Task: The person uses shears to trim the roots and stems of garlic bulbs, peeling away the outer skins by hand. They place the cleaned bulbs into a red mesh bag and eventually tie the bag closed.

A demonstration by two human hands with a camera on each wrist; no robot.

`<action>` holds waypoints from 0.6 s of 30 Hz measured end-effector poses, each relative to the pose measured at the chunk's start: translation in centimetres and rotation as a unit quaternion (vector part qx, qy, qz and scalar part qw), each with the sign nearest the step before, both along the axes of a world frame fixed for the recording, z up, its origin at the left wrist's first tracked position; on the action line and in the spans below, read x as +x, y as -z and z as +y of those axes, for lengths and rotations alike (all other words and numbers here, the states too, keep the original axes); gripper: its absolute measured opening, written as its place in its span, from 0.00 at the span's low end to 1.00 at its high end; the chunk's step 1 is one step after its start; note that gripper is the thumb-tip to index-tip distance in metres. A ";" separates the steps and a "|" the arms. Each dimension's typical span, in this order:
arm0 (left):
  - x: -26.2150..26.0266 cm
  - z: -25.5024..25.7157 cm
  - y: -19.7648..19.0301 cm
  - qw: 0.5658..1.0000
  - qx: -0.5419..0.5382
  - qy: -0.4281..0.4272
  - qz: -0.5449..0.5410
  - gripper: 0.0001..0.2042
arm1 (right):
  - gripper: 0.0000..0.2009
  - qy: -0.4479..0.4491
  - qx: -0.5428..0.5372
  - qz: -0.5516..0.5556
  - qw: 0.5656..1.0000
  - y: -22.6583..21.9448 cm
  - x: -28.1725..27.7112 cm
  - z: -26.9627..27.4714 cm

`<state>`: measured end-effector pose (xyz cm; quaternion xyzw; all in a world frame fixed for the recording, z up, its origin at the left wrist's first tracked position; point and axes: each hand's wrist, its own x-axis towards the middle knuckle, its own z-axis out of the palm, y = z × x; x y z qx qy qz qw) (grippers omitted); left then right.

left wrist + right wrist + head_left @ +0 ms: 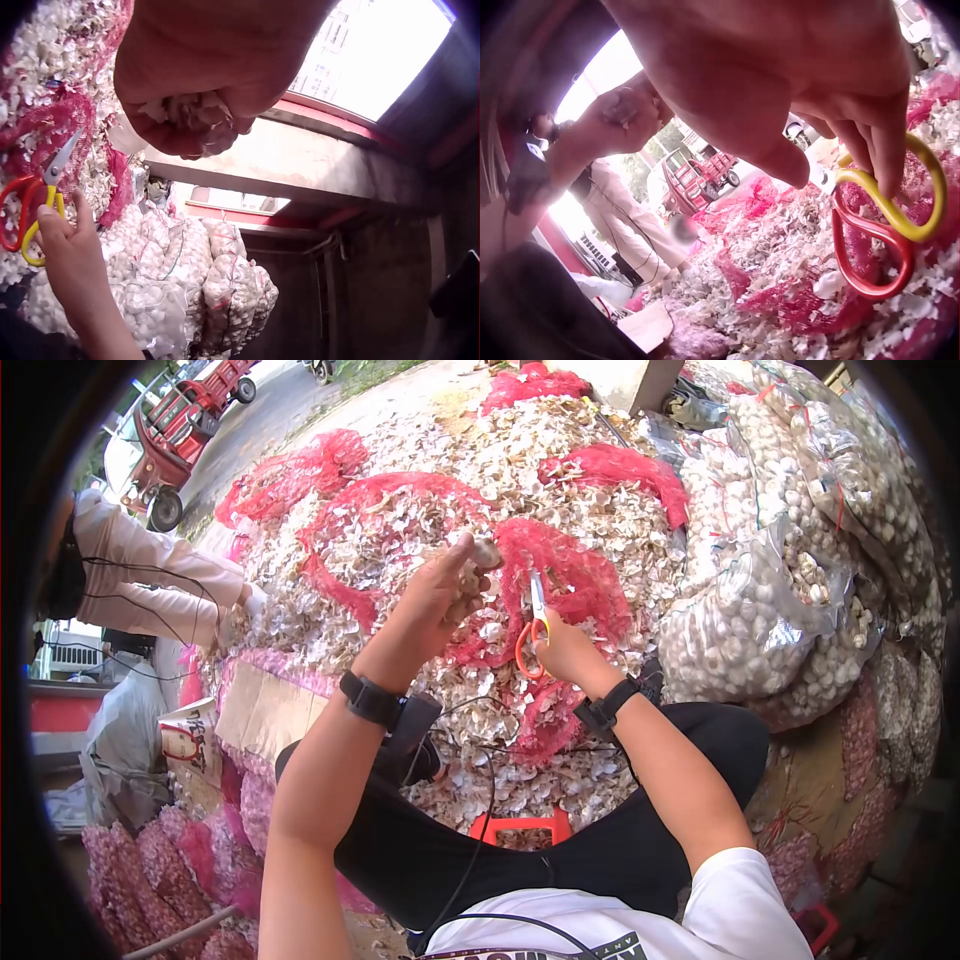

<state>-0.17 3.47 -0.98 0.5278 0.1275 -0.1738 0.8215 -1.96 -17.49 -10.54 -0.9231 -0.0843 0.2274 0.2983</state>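
Note:
My left hand (432,600) is raised over the heap and holds a garlic bulb (487,553) at its fingertips. In the left wrist view its fingers curl round papery, flaky garlic pieces (196,112) in the palm. To its right, my right hand (572,652) grips scissors (538,598) with one red and one yellow handle, blades pointing away from me. The right wrist view shows fingers through the yellow handle loop (932,217), while the red loop (874,291) hangs free. Red mesh netting (590,575) lies just beyond the blades, on a heap of garlic skins (400,550).
Clear bags of garlic bulbs (740,630) are piled on the right. A red stool (520,824) shows between my legs. Another person's legs (150,570) stand at the left, near cardboard (265,705) and pink mesh sacks (150,870). A red cargo tricycle (180,435) is farther off.

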 end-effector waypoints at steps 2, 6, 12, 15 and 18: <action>-0.2 -0.7 -1.0 0.999 0.011 -0.034 0.010 0.19 | 0.19 -0.029 -0.037 -0.014 0.999 0.0 -0.2 -0.2; -0.1 0.3 0.2 1.000 0.010 0.007 0.018 0.18 | 0.20 0.028 0.079 -0.103 0.991 -6.4 1.1 0.3; -0.5 -0.4 1.7 0.980 0.027 0.192 -0.053 0.19 | 0.26 -0.034 0.306 -0.135 0.942 -10.2 1.0 0.4; -1.0 -1.5 0.6 0.979 0.039 0.197 -0.026 0.18 | 0.20 -0.032 0.304 -0.219 0.927 -8.4 1.2 0.2; -0.3 -0.9 1.5 0.990 -0.039 0.132 0.043 0.17 | 0.19 0.109 0.417 -0.109 0.896 -8.3 1.9 -1.4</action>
